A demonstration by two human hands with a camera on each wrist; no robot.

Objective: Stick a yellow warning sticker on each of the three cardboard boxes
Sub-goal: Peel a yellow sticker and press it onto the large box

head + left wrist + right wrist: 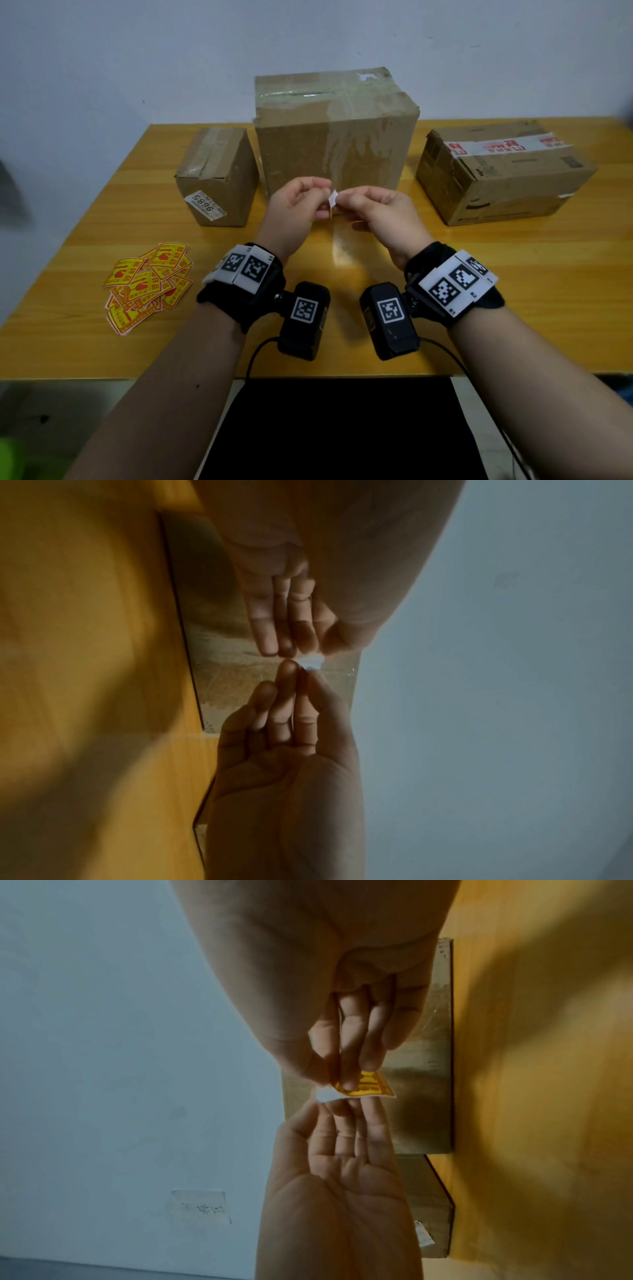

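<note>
Step in hand: peeling backing. Left hand (296,202) and right hand (376,212) each pinch small yellow warning sticker (368,1087) with white backing, above counter (342,342) middle, before large taped cardboard box (337,133) (none stickered, apparently). Next: separate backing, press on.

Three cardboard boxes stand in a row across the bench (513,291): small box (219,178) left, large box (335,133) centre, third box (496,174) right, sticker pile (147,284) front-left.
</note>
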